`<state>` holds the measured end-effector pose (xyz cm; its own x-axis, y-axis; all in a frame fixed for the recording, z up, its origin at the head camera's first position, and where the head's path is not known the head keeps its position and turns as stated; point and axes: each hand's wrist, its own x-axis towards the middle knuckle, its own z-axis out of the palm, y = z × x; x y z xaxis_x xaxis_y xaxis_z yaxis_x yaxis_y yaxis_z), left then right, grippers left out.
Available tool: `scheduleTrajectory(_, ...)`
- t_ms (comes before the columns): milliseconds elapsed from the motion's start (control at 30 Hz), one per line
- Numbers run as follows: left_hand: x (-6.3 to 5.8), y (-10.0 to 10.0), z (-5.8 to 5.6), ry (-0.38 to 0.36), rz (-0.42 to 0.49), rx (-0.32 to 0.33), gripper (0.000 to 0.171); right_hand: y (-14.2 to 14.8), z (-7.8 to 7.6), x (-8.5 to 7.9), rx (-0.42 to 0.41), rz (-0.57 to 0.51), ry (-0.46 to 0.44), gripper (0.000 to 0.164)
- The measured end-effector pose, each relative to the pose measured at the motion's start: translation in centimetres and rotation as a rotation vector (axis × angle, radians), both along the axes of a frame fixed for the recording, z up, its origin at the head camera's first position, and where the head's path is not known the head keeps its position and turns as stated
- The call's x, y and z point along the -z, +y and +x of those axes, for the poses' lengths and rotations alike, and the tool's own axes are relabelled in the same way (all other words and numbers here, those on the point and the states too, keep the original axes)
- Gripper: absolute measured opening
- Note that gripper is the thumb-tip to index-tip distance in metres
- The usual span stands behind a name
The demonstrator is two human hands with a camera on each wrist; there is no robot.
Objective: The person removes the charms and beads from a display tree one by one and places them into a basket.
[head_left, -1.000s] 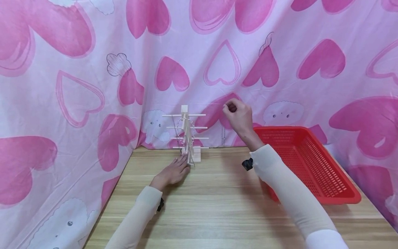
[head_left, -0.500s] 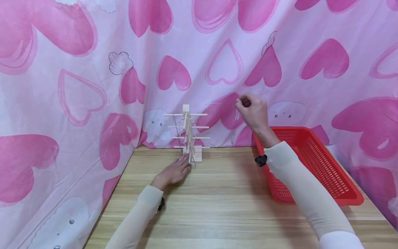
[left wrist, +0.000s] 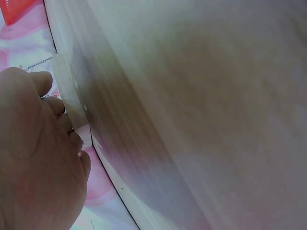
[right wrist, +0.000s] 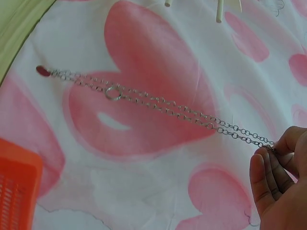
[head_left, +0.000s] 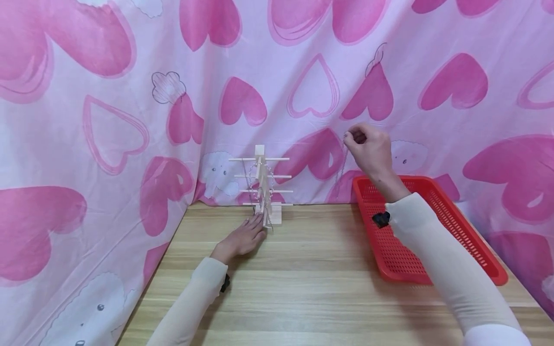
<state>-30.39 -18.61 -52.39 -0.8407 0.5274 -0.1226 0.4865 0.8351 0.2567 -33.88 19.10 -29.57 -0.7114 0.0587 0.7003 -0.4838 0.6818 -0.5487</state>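
Note:
My right hand (head_left: 370, 146) is raised in front of the curtain, right of the stand, pinching a thin silver chain necklace (head_left: 344, 161) between thumb and fingertips. In the right wrist view the necklace (right wrist: 211, 126) stretches in two strands from the fingers, with a ring along it and a small dark red pendant (right wrist: 43, 71) at its far end. My left hand (head_left: 241, 238) rests at the foot of a wooden jewelry stand (head_left: 259, 151), its straight fingers touching the base. Chains and a beaded necklace (head_left: 271, 180) hang from the stand's crossbars. The left wrist view shows this hand (left wrist: 38, 143) against the wooden base (left wrist: 72, 96).
A red plastic basket (head_left: 415, 178) stands on the right of the wooden table (head_left: 298, 288), partly behind my right forearm. A pink heart-patterned curtain (head_left: 311, 43) closes off the back and left side.
My right hand has moved right and slightly up, away from the stand, with the necklace dangling from it. The left hand stays at the stand's base.

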Motion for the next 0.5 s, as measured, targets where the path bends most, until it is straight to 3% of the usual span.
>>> scheduleTrajectory(500,0.2,-0.1,-0.2,-0.009,0.025,0.002,0.065,3.7,0.4,-1.3,0.075,-0.029,0.048,0.025)
